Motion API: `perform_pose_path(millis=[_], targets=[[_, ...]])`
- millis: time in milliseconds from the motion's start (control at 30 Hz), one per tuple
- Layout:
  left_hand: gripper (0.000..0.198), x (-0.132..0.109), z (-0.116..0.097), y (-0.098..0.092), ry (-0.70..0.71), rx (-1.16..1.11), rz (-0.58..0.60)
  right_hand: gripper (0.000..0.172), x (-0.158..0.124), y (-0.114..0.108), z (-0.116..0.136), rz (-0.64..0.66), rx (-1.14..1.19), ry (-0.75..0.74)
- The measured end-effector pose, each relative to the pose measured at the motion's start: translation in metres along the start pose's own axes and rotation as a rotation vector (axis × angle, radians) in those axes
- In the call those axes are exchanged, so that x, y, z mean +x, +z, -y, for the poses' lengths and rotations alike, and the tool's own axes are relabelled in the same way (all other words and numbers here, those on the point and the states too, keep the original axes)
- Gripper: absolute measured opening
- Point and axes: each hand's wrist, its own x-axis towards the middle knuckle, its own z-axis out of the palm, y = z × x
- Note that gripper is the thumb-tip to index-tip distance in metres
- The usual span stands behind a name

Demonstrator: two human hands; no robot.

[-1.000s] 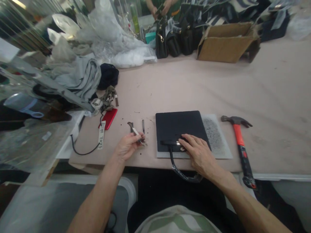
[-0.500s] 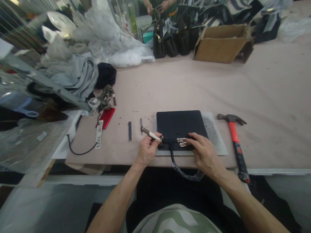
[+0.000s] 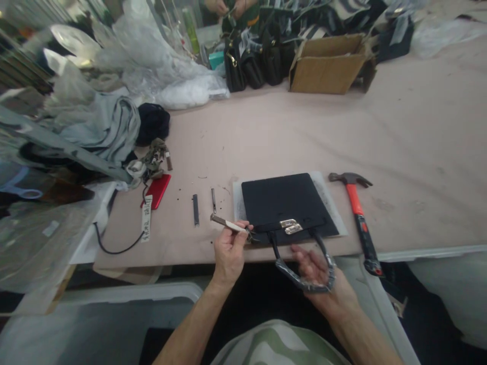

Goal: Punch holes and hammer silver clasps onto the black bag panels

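A flat black handbag panel [image 3: 283, 197] lies near the table's front edge. Its looped handle [image 3: 287, 274], wrapped in clear plastic, hangs toward me past the edge. A shiny metal clasp [image 3: 291, 226] sits on the strap across the panel. My left hand [image 3: 229, 253] is closed around a slim tool with a brown and white handle [image 3: 226, 223], at the panel's near left corner; the tool's tip is hard to make out. My right hand [image 3: 315, 268] is palm up at the handle loop, its fingers apart below the panel's near edge. The loop passes over part of it.
Right of the panel lies a claw hammer [image 3: 355, 208]. A pale speckled slab [image 3: 323, 185] is under the panel. To the left are a dark strip [image 3: 195, 210], a thin metal rod [image 3: 213, 201] and a red flat object [image 3: 160, 191]. Behind stand a cardboard box [image 3: 323, 68] and several dark bags.
My right hand has left the clasp and moved down to the handle loop, turning palm up. The panel has rotated slightly and its handle has shifted. My left hand still grips the tool.
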Motion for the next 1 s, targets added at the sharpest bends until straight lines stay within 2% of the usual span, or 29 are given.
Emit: perform_pose_path(millis=[133, 200, 300, 367, 533, 733, 867, 1000], targets=[[0.028, -0.015, -0.002, 0.003, -0.074, -0.085, 0.030, 0.032, 0.004, -0.006, 0.002, 0.183, 0.059, 0.124], [0.028, -0.020, -0.002, 0.004, -0.111, -0.109, 0.056, 0.038, 0.005, -0.001, 0.001, 0.245, 0.070, 0.126], [0.028, -0.023, -0.003, 0.004, -0.169, -0.079, 0.133, 0.037, 0.009, 0.015, -0.001, 0.288, -0.057, 0.104], [0.026, -0.024, -0.006, 0.003, -0.181, -0.042, 0.177, 0.041, 0.012, 0.027, -0.001, 0.274, -0.107, 0.094], [0.023, -0.019, -0.024, 0.001, -0.123, 0.002, 0.193, 0.039, 0.018, 0.045, -0.001, 0.201, 0.031, 0.112], [0.022, 0.006, -0.043, 0.003, 0.001, 0.003, 0.144, 0.019, 0.014, 0.045, -0.001, 0.189, -0.063, 0.060], [0.024, 0.015, -0.043, 0.003, -0.027, -0.013, 0.184, 0.019, 0.013, 0.045, -0.008, 0.195, -0.021, 0.038], [0.026, 0.013, -0.042, 0.002, -0.052, -0.012, 0.200, 0.021, 0.014, 0.055, -0.011, 0.206, 0.140, 0.068]])
